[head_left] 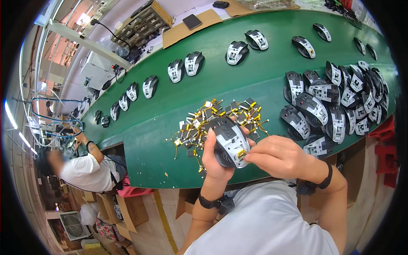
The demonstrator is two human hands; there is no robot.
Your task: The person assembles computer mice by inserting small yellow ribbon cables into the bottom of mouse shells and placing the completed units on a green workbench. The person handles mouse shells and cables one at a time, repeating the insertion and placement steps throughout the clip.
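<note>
Two foreground hands (280,157), one held mouse shell (230,140) — about fourteen lined-up shells (194,64); heaped shells (311,109), wired packs (208,113) uncountable

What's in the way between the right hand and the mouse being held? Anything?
Nothing visible blocks it. The right hand has its fingertips at a small yellow piece at the mouse shell's near end. The left hand holds the shell; the pile of wired parts lies beyond it.

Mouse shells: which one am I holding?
The mouse shell in your left hand, your right hand at its yellow piece; no other touches your hands.
</note>
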